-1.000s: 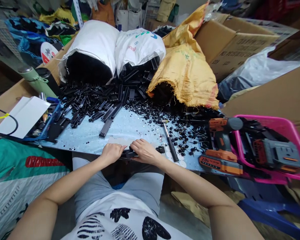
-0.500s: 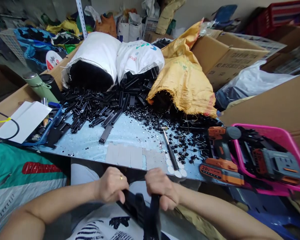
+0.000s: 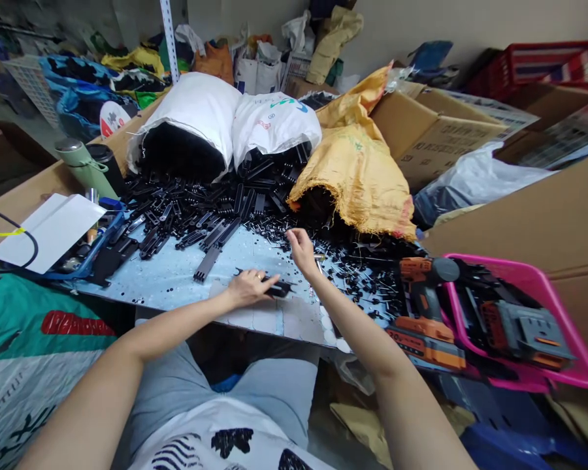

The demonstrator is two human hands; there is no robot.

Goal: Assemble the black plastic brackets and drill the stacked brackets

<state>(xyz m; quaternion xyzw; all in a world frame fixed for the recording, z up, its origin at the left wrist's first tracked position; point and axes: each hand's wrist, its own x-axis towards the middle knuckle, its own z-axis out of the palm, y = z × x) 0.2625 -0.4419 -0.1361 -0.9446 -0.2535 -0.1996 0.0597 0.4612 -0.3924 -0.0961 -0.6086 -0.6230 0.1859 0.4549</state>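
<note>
My left hand [image 3: 249, 287] lies on the blue-covered tabletop with its fingers over a black plastic part [image 3: 280, 288], pressing it down near the front edge. The part's far end shows past the fingertips. My right hand [image 3: 301, 251] hovers over the edge of a heap of small black-headed pins [image 3: 343, 267]. Its fingers are closed in a pinch; whatever sits between them is too small to make out. A hammer [image 3: 319, 259] lies under my right forearm, which hides most of its handle. Flat black plastic strips [image 3: 215, 245] are piled left of the pins.
White sacks [image 3: 196, 98] and a yellow sack [image 3: 357, 176] spill black parts at the back. A cordless drill [image 3: 426, 313] and a pink basket [image 3: 534, 267] stand on the right. On the left are a blue tray [image 3: 91, 258] and a green flask [image 3: 85, 166].
Both hands have gone from above my lap up to the table. The black part now lies on the tabletop under my left hand; my right hand has let go and reached to the pins.
</note>
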